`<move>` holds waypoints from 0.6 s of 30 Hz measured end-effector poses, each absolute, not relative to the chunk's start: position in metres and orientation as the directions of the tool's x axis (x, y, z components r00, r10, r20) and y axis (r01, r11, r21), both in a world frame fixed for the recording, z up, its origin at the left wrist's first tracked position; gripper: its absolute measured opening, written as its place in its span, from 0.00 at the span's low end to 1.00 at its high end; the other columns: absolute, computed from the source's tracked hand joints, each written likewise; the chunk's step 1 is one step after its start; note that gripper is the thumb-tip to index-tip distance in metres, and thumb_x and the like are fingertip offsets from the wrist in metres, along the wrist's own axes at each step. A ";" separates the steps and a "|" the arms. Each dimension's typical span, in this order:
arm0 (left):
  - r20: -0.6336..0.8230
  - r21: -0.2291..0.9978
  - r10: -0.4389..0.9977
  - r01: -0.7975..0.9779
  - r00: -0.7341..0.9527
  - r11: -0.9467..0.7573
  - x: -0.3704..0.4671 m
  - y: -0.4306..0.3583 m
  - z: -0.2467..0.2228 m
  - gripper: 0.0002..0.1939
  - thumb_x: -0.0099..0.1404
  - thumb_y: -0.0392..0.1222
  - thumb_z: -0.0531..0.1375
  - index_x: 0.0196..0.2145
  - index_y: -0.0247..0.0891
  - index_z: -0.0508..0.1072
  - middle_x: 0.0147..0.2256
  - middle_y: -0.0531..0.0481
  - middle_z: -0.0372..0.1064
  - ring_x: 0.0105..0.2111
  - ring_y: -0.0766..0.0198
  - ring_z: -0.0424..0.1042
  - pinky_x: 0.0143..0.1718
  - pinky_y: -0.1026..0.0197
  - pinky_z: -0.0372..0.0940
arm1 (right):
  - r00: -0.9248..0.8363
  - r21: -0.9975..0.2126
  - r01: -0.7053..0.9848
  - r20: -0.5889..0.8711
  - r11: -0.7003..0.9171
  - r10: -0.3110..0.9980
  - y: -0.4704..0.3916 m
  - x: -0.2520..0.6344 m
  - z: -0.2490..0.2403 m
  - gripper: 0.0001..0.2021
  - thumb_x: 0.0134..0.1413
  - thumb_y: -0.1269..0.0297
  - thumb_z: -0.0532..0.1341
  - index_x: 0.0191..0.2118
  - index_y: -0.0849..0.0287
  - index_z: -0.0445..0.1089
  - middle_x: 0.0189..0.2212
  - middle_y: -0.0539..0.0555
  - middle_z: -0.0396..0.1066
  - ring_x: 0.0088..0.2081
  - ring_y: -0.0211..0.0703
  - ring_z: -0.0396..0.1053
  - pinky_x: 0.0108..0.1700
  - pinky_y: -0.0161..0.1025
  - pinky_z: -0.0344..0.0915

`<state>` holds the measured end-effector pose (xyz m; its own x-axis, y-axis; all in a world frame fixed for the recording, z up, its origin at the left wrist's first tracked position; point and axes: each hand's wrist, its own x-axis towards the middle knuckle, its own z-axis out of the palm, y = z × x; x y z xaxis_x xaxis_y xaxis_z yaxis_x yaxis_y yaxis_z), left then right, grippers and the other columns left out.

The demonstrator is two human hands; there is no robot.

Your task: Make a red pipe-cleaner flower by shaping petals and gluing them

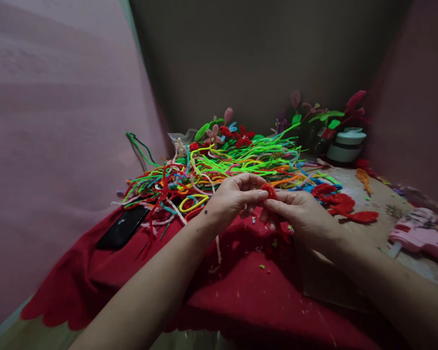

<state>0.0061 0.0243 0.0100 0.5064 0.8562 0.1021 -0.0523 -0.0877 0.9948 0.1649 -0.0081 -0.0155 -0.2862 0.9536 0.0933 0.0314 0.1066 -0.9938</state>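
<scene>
Between my two hands is a red pipe cleaner (269, 191), bent into a small loop. My left hand (237, 194) pinches it between thumb and fingers from the left. From the right, the thumb and fingertips of my right hand (295, 206) close on the same piece. The lower fingers of both hands are partly in shadow. Just behind them spreads a big heap of pipe cleaners (241, 160) in green, yellow, red, orange, blue and pale pink. Red fuzzy petal shapes (341, 201) lie right of my right hand.
A red cloth (233, 291) with small scraps covers the table. A black phone (122, 228) rests at left, a pink glue gun (419, 233) at right. Behind stand a pale lidded container (346, 146) and pipe-cleaner flowers (243, 136). Pink walls rise on both sides.
</scene>
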 end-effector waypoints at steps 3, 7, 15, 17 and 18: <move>0.097 0.990 0.852 0.039 0.514 -0.137 0.008 0.021 0.013 0.13 0.53 0.39 0.62 0.38 0.34 0.72 0.18 0.58 0.63 0.14 0.75 0.57 0.15 0.70 0.51 | -0.295 -0.991 0.090 0.064 0.094 0.953 -0.007 0.165 -0.016 0.15 0.48 0.55 0.60 0.20 0.62 0.69 0.18 0.52 0.69 0.17 0.33 0.61 0.20 0.32 0.54; 0.107 0.982 0.863 0.084 0.494 -0.170 0.011 0.019 0.012 0.07 0.55 0.39 0.60 0.31 0.33 0.72 0.15 0.59 0.59 0.12 0.77 0.54 0.14 0.71 0.48 | -0.327 -0.994 0.091 0.035 0.068 0.944 -0.006 0.166 -0.020 0.13 0.48 0.58 0.60 0.21 0.62 0.71 0.18 0.51 0.69 0.16 0.31 0.60 0.20 0.32 0.54; 0.443 0.746 0.821 0.360 0.360 -0.560 0.014 0.021 0.004 0.04 0.55 0.35 0.59 0.24 0.35 0.71 0.22 0.53 0.68 0.23 0.71 0.64 0.28 0.67 0.59 | -0.308 -0.999 0.053 -0.021 -0.005 0.951 -0.007 0.167 -0.023 0.14 0.50 0.56 0.60 0.24 0.62 0.73 0.14 0.52 0.67 0.17 0.36 0.62 0.23 0.36 0.57; 0.487 0.685 0.802 0.418 0.347 -0.597 0.014 0.020 0.004 0.04 0.55 0.34 0.59 0.23 0.35 0.71 0.24 0.52 0.69 0.25 0.70 0.66 0.30 0.66 0.59 | -0.291 -0.997 0.067 0.022 0.043 0.956 -0.007 0.167 -0.023 0.13 0.48 0.58 0.61 0.22 0.62 0.72 0.15 0.51 0.68 0.19 0.36 0.62 0.25 0.35 0.56; 0.441 0.724 0.830 0.412 0.340 -0.553 0.014 0.020 0.005 0.04 0.55 0.34 0.59 0.23 0.35 0.71 0.22 0.52 0.68 0.23 0.70 0.65 0.28 0.67 0.59 | -0.287 -0.996 0.067 0.041 0.063 0.957 -0.006 0.166 -0.022 0.13 0.47 0.59 0.62 0.20 0.62 0.71 0.15 0.51 0.68 0.20 0.35 0.62 0.25 0.35 0.56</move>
